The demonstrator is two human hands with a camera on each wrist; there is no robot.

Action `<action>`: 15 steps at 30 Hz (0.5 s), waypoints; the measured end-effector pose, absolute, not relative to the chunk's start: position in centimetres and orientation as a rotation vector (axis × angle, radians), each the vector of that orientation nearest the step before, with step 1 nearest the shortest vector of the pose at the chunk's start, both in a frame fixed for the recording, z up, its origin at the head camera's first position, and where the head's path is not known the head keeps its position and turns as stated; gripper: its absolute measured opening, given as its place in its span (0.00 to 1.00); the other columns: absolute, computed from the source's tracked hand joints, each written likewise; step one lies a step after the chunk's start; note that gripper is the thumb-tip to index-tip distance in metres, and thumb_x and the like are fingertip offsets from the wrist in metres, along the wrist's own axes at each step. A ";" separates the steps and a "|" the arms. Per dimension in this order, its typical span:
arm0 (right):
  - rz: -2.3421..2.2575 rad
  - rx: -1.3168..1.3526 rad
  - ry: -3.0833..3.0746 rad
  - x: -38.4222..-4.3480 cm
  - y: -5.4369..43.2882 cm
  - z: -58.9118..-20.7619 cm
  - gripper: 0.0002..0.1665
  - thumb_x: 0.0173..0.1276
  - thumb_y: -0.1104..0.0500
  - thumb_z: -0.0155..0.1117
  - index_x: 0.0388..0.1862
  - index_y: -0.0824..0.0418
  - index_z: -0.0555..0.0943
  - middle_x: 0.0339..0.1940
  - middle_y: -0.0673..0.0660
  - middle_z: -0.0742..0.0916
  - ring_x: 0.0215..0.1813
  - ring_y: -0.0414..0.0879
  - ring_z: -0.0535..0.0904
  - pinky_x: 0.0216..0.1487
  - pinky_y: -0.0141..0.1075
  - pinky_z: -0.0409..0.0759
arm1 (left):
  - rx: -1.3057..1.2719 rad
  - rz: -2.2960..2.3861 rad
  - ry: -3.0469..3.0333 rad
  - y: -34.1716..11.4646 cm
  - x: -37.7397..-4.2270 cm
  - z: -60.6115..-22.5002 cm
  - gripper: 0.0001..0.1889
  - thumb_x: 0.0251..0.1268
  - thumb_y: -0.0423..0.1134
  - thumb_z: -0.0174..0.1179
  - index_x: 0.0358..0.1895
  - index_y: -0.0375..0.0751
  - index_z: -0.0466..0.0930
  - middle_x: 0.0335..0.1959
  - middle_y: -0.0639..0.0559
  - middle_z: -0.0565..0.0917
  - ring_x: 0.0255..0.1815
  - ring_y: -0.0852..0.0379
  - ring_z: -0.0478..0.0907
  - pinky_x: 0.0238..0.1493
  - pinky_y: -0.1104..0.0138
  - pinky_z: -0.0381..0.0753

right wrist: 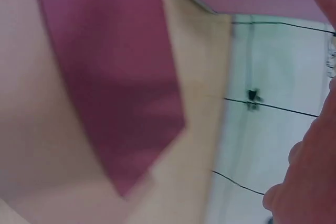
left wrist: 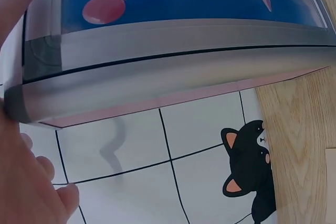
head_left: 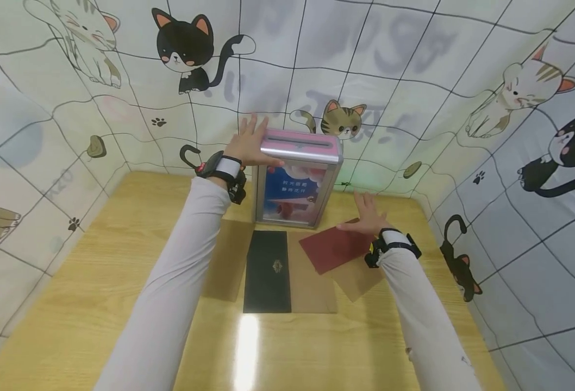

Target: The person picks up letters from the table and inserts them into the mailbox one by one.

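A box with a silver frame, a pink slotted top and a blue printed front (head_left: pixel 292 193) stands upright at the back of the table. My left hand (head_left: pixel 249 144) rests on its top left corner with spread fingers, the thumb lying along the front top edge. In the left wrist view the same hand (left wrist: pixel 31 177) is beside the box's silver edge (left wrist: pixel 157 72). Over the far right end of a dark red envelope (head_left: pixel 333 247) is my right hand (head_left: pixel 366 217), fingers spread; whether it touches the paper I cannot tell. The red envelope (right wrist: pixel 115 77) looks blurred in the right wrist view.
Left of the red envelope lies a dark envelope (head_left: pixel 268 271) with a gold emblem. Brown envelopes (head_left: pixel 312 293) lie beside and partly under these. The wooden table (head_left: pixel 136 239) meets cat-printed cloth walls (head_left: pixel 277 65) at the back and both sides.
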State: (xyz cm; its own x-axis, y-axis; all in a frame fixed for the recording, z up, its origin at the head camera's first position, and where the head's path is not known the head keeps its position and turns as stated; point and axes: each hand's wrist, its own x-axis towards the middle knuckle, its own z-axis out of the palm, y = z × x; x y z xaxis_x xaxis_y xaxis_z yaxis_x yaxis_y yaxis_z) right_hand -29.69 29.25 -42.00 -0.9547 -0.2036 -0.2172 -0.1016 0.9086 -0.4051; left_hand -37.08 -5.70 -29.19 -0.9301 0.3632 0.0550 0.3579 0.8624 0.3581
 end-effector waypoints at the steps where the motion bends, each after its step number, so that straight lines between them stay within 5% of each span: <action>1: -0.597 -0.232 2.811 -29.5 29.1 -42.8 0.69 0.48 0.28 0.60 0.72 0.53 0.30 0.71 0.67 0.34 0.70 0.65 0.26 0.55 0.73 0.29 | 0.591 0.565 3.029 -5.7 -37.1 -29.2 0.61 0.41 0.68 0.60 0.72 0.47 0.31 0.72 0.42 0.29 0.71 0.42 0.24 0.68 0.46 0.40; 9: -0.667 -0.246 2.745 -27.3 27.1 -47.9 0.70 0.44 0.27 0.62 0.73 0.57 0.36 0.71 0.69 0.39 0.70 0.68 0.31 0.55 0.73 0.34 | 0.651 0.711 2.992 -5.2 -37.9 -29.9 0.64 0.36 0.65 0.66 0.72 0.40 0.34 0.72 0.39 0.35 0.72 0.42 0.39 0.65 0.50 0.56; 15: -0.634 -0.256 2.739 -26.2 25.8 -51.6 0.71 0.40 0.24 0.61 0.73 0.54 0.39 0.72 0.68 0.40 0.70 0.66 0.31 0.57 0.72 0.33 | 0.640 0.803 2.970 -5.2 -38.8 -30.7 0.65 0.32 0.63 0.69 0.71 0.39 0.37 0.72 0.41 0.43 0.71 0.45 0.45 0.66 0.52 0.56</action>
